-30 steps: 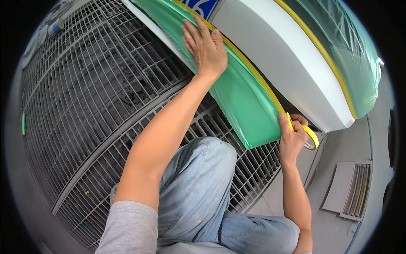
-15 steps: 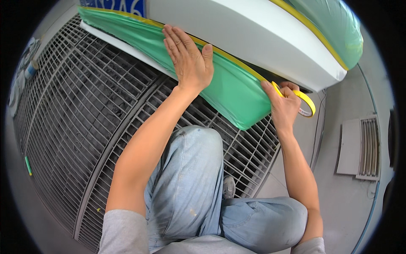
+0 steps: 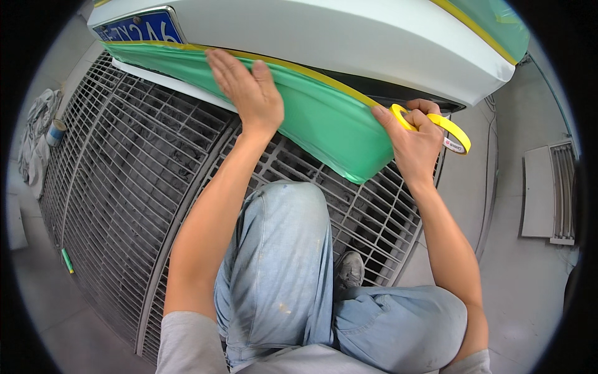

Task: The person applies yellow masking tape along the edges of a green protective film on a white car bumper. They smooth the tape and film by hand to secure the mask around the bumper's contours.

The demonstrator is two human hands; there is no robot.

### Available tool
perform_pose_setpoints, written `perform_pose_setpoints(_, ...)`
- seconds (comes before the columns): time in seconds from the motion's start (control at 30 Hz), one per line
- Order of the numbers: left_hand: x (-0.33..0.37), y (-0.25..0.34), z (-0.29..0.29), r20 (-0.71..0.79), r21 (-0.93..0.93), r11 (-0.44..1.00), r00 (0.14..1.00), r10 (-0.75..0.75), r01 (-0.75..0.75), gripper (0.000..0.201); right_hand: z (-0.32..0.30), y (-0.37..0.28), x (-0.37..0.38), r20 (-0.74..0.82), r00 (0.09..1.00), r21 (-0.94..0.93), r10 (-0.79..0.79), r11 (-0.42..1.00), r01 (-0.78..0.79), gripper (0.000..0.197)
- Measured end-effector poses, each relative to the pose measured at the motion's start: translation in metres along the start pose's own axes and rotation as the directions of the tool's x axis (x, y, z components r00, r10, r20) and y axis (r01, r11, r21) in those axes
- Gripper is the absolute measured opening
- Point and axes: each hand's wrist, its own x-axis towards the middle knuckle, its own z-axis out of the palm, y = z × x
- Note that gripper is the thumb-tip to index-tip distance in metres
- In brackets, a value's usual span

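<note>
A white car bumper [image 3: 349, 43] fills the top of the view, its lower part wrapped in green masking film [image 3: 330, 124] edged with a strip of yellow tape [image 3: 299, 65]. My left hand [image 3: 246, 93] lies flat, fingers spread, pressing the film just below the tape line. My right hand [image 3: 414, 137] grips a roll of yellow masking tape [image 3: 451, 128] at the film's right end, by the bumper's dark lower edge. A blue licence plate [image 3: 140, 26] shows at the upper left.
I crouch on a metal floor grating [image 3: 131, 181], my jeans-clad knee [image 3: 286, 206] and grey shoe [image 3: 350, 268] below the bumper. A green marker [image 3: 67, 260] lies on the concrete at left, crumpled cloth and a tape roll [image 3: 56, 132] further back. A white vent panel [image 3: 551, 193] sits right.
The view has swung so the bumper sits more level along the top. My left hand has slid along the film, and my right hand with the roll has stayed at the film's right end.
</note>
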Motion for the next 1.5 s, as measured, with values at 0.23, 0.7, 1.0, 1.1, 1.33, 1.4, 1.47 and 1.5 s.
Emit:
perform_pose_setpoints(0.23, 0.042, -0.04, -0.029, -0.286, 0.094, 0.963, 0.933, -0.218, 0.254, 0.063, -0.003, 0.002, -0.012, 0.025, 0.998, 0.009, -0.066, 0.998, 0.066, 0.051)
perform_pose_setpoints(0.7, 0.046, -0.041, -0.029, -0.268, -0.093, 0.945, 0.907, -0.326, 0.312, 0.055, 0.0, 0.004, -0.02, 0.038, 0.992, 0.113, -0.124, 0.986, 0.119, 0.047)
perform_pose_setpoints(1.0, 0.043, -0.038, -0.026, -0.258, -0.104, 0.96, 0.925, -0.279, 0.261, 0.055, -0.002, 0.002, -0.022, 0.013, 0.98, 0.076, -0.197, 0.978, 0.195, 0.048)
perform_pose_setpoints(1.1, 0.044, -0.035, -0.03, -0.224, -0.091, 0.952, 0.925, -0.307, 0.293, 0.057, -0.004, 0.001, -0.022, 0.018, 0.981, 0.075, -0.192, 0.979, 0.191, 0.048)
perform_pose_setpoints(1.33, 0.014, -0.005, -0.014, -0.109, 0.024, 0.999, 0.993, -0.041, 0.043, 0.076, -0.001, 0.005, 0.004, -0.042, 0.999, 0.024, -0.024, 0.999, 0.025, 0.054)
perform_pose_setpoints(1.4, 0.005, 0.003, -0.011, -0.042, 0.091, 0.992, 0.995, 0.095, -0.091, 0.093, -0.001, 0.009, 0.016, -0.072, 0.997, -0.026, -0.005, 1.0, 0.003, 0.057)
perform_pose_setpoints(1.47, 0.001, 0.01, -0.009, 0.002, 0.12, 0.967, 0.974, 0.225, -0.224, 0.1, -0.004, 0.015, 0.023, -0.058, 0.998, -0.057, 0.014, 0.998, -0.017, 0.061)
perform_pose_setpoints(1.5, 0.003, 0.012, -0.01, 0.032, 0.155, 0.94, 0.952, 0.303, -0.305, 0.112, -0.007, 0.018, 0.026, -0.043, 0.998, -0.092, 0.034, 0.995, -0.037, 0.063)
